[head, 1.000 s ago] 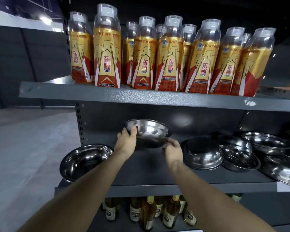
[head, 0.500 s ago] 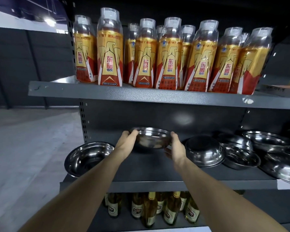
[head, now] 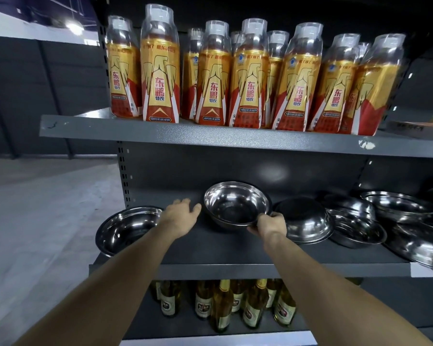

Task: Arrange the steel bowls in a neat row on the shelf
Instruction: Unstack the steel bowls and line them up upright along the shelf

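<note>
In the head view, the right hand (head: 269, 224) pinched the near rim of a bowl (head: 236, 203) at its 5 o'clock edge, thumb over the lip and fingers curled beneath, so the bowl stood tilted with its mouth toward the camera and its base on or just above the shelf (head: 235, 250); whether it touched could not be told. The left hand (head: 181, 216) was spread and relaxed at the bowl's 9 o'clock, just beside its wall, holding nothing. A left bowl (head: 125, 227) lay tipped at the shelf's left end, overhanging the front edge. An upturned bowl (head: 304, 221) sat just beside the held one at 3 o'clock, with a loose pile of bowls (head: 385, 221) beyond it. Drink bottles (head: 235, 78) stood on the shelf above and glass bottles (head: 220, 305) on the one below. The likeliest slip was the smooth steel sliding from that one-sided pinch and rocking into the upturned bowl, knocking the pile. A careless left elbow could also nudge the overhanging left bowl off onto the floor.
</note>
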The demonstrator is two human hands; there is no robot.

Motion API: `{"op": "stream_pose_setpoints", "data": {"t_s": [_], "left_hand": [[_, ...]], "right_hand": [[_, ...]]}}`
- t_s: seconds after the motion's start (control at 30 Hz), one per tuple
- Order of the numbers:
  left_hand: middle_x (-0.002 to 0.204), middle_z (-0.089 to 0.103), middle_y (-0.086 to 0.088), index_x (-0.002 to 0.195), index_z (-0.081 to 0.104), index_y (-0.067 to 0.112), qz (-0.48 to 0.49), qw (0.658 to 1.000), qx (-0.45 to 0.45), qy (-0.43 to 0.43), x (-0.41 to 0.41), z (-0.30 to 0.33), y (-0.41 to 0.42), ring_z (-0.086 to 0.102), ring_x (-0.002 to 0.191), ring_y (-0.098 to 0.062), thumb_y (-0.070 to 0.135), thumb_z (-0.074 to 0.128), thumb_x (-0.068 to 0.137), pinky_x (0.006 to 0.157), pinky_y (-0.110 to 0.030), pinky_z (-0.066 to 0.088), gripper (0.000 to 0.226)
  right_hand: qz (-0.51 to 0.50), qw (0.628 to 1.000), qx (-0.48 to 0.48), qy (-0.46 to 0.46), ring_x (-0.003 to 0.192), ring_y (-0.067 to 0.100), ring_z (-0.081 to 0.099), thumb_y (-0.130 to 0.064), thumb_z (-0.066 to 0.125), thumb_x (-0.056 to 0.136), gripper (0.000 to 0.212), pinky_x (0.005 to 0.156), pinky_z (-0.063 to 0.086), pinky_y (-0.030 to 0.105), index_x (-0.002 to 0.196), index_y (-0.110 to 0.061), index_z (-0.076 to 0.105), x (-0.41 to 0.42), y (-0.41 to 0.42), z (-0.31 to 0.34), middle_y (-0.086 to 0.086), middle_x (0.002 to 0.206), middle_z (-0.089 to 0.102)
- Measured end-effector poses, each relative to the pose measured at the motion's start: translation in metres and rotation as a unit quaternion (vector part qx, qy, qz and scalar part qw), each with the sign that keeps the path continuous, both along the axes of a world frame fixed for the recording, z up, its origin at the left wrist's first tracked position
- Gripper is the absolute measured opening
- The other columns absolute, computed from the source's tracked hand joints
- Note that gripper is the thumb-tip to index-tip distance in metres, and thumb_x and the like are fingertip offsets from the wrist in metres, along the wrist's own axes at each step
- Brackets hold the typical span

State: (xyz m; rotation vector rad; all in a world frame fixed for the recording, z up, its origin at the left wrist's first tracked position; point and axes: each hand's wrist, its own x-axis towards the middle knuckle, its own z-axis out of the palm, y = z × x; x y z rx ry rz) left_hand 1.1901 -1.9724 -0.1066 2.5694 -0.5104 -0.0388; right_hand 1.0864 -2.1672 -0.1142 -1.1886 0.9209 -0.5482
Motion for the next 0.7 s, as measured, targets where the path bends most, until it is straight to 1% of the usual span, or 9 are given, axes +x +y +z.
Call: {"op": "stream_pose_setpoints", "data": {"t_s": [0.07,0.13,0.17,0.23,0.33,0.4,0.53,0.63,0.7], "left_hand": [[0.146,0.045,-0.011,0.145,0.042,0.014,-0.013,0.994,0.088,-0.057,0.0,-0.001,0.007,0.043,0.134,-0.029,0.05,0.033,0.1,0.112,-0.041,0.035,0.059],[0.145,0.046,-0.011,0.145,0.042,0.014,-0.023,0.987,0.135,-0.08,0.0,-0.005,0.012,0.043,0.133,-0.029,0.049,0.035,0.1,0.112,-0.041,0.033,0.057],[0.145,0.046,-0.011,0.145,0.042,0.014,-0.024,0.985,0.148,-0.081,-0.001,-0.007,0.013,0.043,0.133,-0.029,0.049,0.035,0.1,0.112,-0.042,0.034,0.057],[0.145,0.046,-0.011,0.145,0.042,0.015,-0.029,0.982,0.168,-0.082,-0.003,-0.012,0.013,0.043,0.133,-0.029,0.049,0.037,0.1,0.112,-0.042,0.034,0.057],[0.144,0.048,-0.01,0.144,0.044,0.016,-0.039,0.978,0.187,-0.083,-0.005,-0.021,0.013,0.042,0.134,-0.028,0.049,0.038,0.099,0.114,-0.043,0.032,0.056],[0.144,0.048,-0.01,0.145,0.043,0.016,-0.045,0.977,0.193,-0.082,-0.006,-0.025,0.014,0.04,0.136,-0.028,0.049,0.038,0.099,0.115,-0.045,0.03,0.057],[0.148,0.044,-0.01,0.148,0.04,0.016,-0.047,0.975,0.201,-0.08,-0.006,-0.027,0.013,0.036,0.141,-0.028,0.049,0.038,0.1,0.117,-0.044,0.027,0.058],[0.151,0.042,-0.01,0.149,0.038,0.015,-0.049,0.975,0.201,-0.076,-0.008,-0.029,0.012,0.032,0.143,-0.027,0.048,0.038,0.1,0.118,-0.044,0.026,0.059],[0.151,0.041,-0.01,0.149,0.038,0.016,-0.051,0.975,0.204,-0.071,-0.01,-0.031,0.012,0.031,0.143,-0.026,0.048,0.039,0.1,0.117,-0.045,0.026,0.059]], "right_hand": [[-0.005,0.999,-0.013,0.036,0.09,0.039,0.072,0.0,0.05,0.09,0.041,0.047,0.054,0.027,0.13,-0.008,0.049,-0.002,-0.004,-0.005,0.017,0.117,0.061],[0.0,0.998,-0.008,0.056,0.087,0.039,0.071,0.002,0.048,0.09,0.047,0.059,0.057,0.033,0.135,-0.009,0.047,-0.004,-0.007,-0.011,0.017,0.112,0.058],[0.005,0.998,0.0,0.062,0.088,0.04,0.071,0.003,0.048,0.09,0.048,0.065,0.059,0.036,0.137,-0.008,0.046,-0.004,-0.008,-0.015,0.018,0.114,0.059],[0.013,0.997,0.009,0.075,0.097,0.041,0.069,0.004,0.048,0.092,0.049,0.071,0.059,0.037,0.139,-0.008,0.045,-0.005,-0.009,-0.021,0.022,0.124,0.059],[0.022,0.996,0.02,0.082,0.108,0.044,0.065,0.006,0.047,0.092,0.049,0.072,0.06,0.039,0.14,-0.007,0.044,-0.005,-0.009,-0.031,0.023,0.133,0.054],[0.037,0.996,0.032,0.078,0.111,0.045,0.063,0.008,0.045,0.092,0.048,0.067,0.059,0.039,0.138,-0.005,0.045,-0.004,-0.008,-0.037,0.023,0.135,0.053],[0.063,0.994,0.035,0.081,0.11,0.045,0.063,0.009,0.045,0.092,0.044,0.064,0.06,0.038,0.134,-0.001,0.048,0.0,-0.005,-0.044,0.022,0.135,0.053],[0.084,0.992,0.027,0.087,0.109,0.044,0.063,0.01,0.044,0.092,0.045,0.075,0.061,0.042,0.136,0.0,0.046,0.002,-0.005,-0.05,0.023,0.136,0.052],[0.094,0.991,0.027,0.092,0.112,0.044,0.062,0.009,0.045,0.094,0.046,0.078,0.061,0.041,0.139,0.0,0.044,0.002,-0.007,-0.055,0.023,0.136,0.052]]}}
